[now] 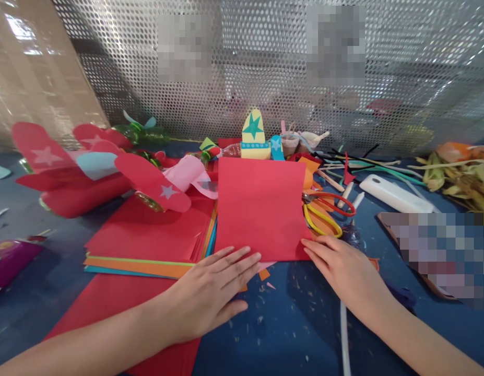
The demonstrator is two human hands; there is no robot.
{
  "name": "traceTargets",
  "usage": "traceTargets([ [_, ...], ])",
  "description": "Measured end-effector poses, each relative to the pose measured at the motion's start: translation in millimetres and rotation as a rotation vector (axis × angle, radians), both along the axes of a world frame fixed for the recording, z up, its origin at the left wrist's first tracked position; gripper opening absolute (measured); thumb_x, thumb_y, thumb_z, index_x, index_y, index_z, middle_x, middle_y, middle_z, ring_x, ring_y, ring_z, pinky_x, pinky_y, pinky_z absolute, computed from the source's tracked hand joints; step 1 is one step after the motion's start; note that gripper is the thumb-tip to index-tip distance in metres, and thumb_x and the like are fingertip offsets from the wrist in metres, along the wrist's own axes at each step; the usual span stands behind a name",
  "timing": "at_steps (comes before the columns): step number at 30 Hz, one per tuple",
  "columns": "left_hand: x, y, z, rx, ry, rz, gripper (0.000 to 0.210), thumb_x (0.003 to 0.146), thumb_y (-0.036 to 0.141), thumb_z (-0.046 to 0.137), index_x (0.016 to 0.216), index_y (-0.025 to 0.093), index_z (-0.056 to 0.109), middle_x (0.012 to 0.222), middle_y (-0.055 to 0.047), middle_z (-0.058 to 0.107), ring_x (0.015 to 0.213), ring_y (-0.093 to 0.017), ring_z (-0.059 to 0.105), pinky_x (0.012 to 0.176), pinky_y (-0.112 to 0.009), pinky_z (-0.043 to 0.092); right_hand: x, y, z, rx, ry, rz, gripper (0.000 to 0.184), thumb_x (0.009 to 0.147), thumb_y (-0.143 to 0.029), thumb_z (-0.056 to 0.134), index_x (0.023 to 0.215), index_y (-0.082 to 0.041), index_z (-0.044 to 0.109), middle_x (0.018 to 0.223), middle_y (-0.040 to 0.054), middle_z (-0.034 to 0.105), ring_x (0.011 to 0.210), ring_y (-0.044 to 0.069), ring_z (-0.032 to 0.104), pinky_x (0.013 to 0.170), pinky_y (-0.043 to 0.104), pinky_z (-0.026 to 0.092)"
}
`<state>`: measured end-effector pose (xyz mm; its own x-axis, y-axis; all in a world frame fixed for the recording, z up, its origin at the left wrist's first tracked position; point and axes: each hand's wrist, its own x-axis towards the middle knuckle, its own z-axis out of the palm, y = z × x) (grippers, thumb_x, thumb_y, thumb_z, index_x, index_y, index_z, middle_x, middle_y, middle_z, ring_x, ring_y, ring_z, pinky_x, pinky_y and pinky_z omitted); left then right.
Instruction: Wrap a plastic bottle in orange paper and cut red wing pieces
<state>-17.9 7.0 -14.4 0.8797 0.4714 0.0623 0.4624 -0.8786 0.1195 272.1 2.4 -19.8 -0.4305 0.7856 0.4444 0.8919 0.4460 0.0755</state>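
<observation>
A sheet of red paper (262, 206) lies in front of me, its lower edge towards me. My left hand (222, 284) rests palm down with fingers stretched, the fingertips on the paper's lower left part. At the lower right corner, the fingers of my right hand (341, 266) are close together and grip the paper's edge; their undersides are hidden. Left of the sheet is a stack of coloured paper (148, 235), red on top, with more red paper (112, 313) beneath my left forearm. Scissors (323, 214) with red and yellow handles lie just beyond my right hand.
Red paper-covered bottle planes (85, 183) stand at the left. A yellow paper piece with a green star (254, 130) is at the back. To the right are a white glue gun (396, 193), a blurred flat device (437, 256) and dried husks (461, 177). A perforated metal panel (257, 57) stands behind.
</observation>
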Motion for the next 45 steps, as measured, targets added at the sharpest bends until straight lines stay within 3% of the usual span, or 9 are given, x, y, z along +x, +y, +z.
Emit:
traceTargets([
  [18, 2.8, 1.8, -1.2, 0.002, 0.037, -0.005, 0.052, 0.099, 0.037, 0.040, 0.146, 0.016, 0.034, 0.150, -0.005, 0.040, 0.137, -0.021, 0.040, 0.115, -0.038, 0.030, -1.0, 0.2, 0.6, 0.008, 0.031, 0.023, 0.053, 0.102, -0.025, 0.026, 0.093, -0.011, 0.076, 0.080, 0.0120, 0.073, 0.064, 0.020, 0.072, 0.056, 0.031, 0.061],
  [36, -0.1, 2.8, -2.2, -0.055, -0.012, 0.008, 0.057, 0.099, 0.036, 0.041, 0.150, 0.024, 0.022, 0.151, -0.003, 0.040, 0.139, -0.020, 0.036, 0.117, -0.037, 0.025, -1.0, -2.2, -2.5, 0.051, -0.008, 0.008, 0.047, 0.100, -0.019, 0.029, 0.089, -0.010, 0.074, 0.082, 0.0130, 0.074, 0.070, 0.021, 0.073, 0.063, 0.033, 0.062],
  [45, 0.5, 4.3, 1.8, -0.099, -0.011, 0.012, 0.054, 0.099, 0.036, 0.041, 0.149, 0.023, 0.026, 0.149, -0.003, 0.041, 0.138, -0.020, 0.038, 0.116, -0.038, 0.028, -3.7, -6.5, 0.7, 0.044, -0.085, -0.006, 0.045, 0.099, -0.016, 0.031, 0.090, -0.011, 0.074, 0.084, 0.0134, 0.069, 0.077, 0.022, 0.069, 0.069, 0.036, 0.061],
])
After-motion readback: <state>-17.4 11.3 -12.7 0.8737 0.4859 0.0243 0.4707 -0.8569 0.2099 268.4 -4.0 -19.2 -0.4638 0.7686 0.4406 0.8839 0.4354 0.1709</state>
